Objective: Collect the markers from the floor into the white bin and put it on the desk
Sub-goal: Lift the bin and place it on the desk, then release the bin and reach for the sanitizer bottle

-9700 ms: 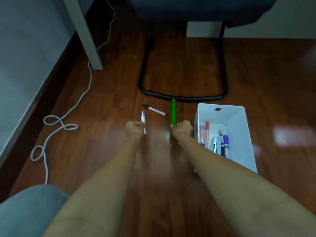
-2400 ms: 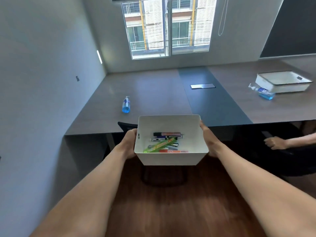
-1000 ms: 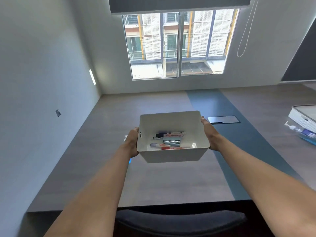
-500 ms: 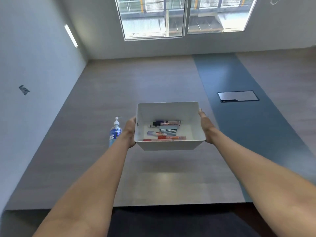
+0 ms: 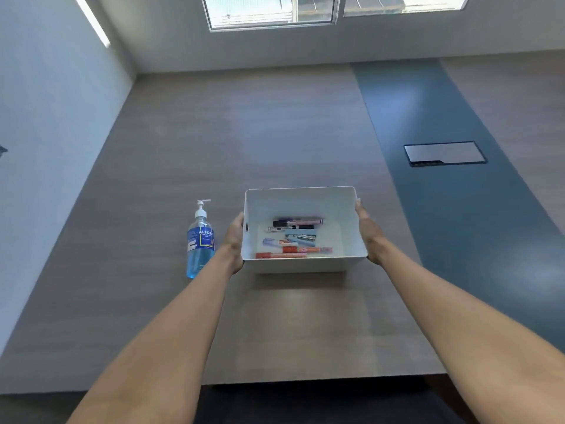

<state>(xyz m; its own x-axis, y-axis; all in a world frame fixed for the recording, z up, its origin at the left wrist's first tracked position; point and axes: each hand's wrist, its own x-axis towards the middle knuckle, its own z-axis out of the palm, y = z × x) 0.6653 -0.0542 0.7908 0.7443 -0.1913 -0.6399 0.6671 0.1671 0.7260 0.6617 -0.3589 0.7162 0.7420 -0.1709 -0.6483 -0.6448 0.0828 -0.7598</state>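
The white bin [image 5: 301, 204] is low over the grey wooden desk [image 5: 244, 123], near its middle; I cannot tell whether its base touches the surface. Several markers [image 5: 295, 238] lie inside it, among them red, orange, black and purple ones. My left hand [image 5: 235, 240] grips the bin's left wall. My right hand [image 5: 368, 232] presses flat against its right wall. Both forearms stretch forward from the desk's near edge.
A pump bottle of blue liquid [image 5: 200, 241] stands just left of my left hand. A dark blue strip [image 5: 443, 209] runs along the desk on the right, with a rectangular cover plate [image 5: 444, 153] in it. A wall is on the left; windows are behind.
The bin has travelled forward and down over the desk, coming close to its surface beside the blue bottle. Both hands have kept their hold on its sides.
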